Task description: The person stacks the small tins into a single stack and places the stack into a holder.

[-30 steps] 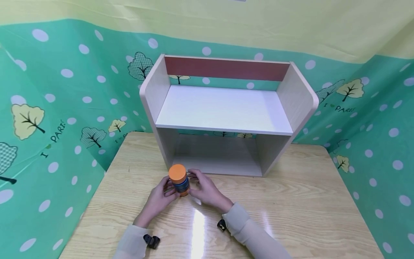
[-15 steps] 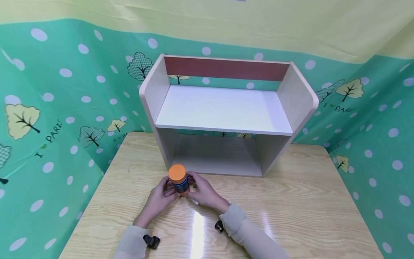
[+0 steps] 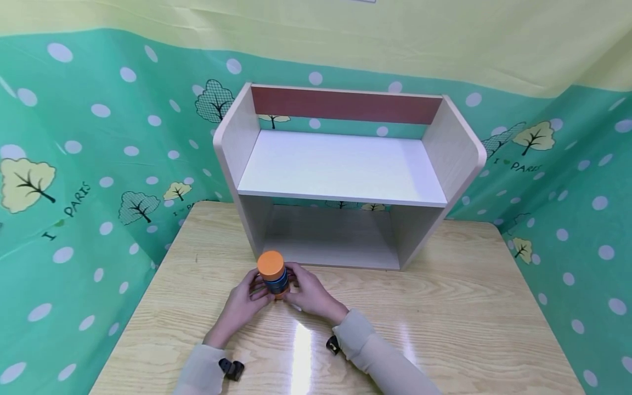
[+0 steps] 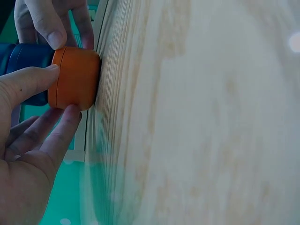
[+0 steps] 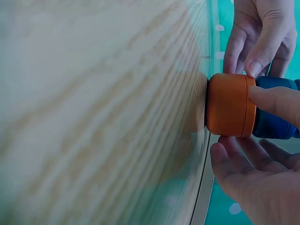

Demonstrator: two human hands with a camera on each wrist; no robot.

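Observation:
A cylinder with an orange top, a dark blue middle and an orange base stands upright on the wooden table, at the shelf's front left corner. My left hand holds it from the left, and my right hand from the right. In the left wrist view, the left thumb and fingertips touch the orange base. The right thumb lies across the lower part of the cylinder in the right wrist view, with fingers curved on its other side. Those wrist views cut off the cylinder's top.
A two-level shelf with pale sides and a reddish back strip stands behind the hands. The wooden table runs out to both sides and in front. Green dotted cloth hangs around it at the back and sides.
My right hand has shifted slightly left, closer against the cylinder. The left hand and the cylinder stay in almost the same place. The cloth at the left has swayed outward.

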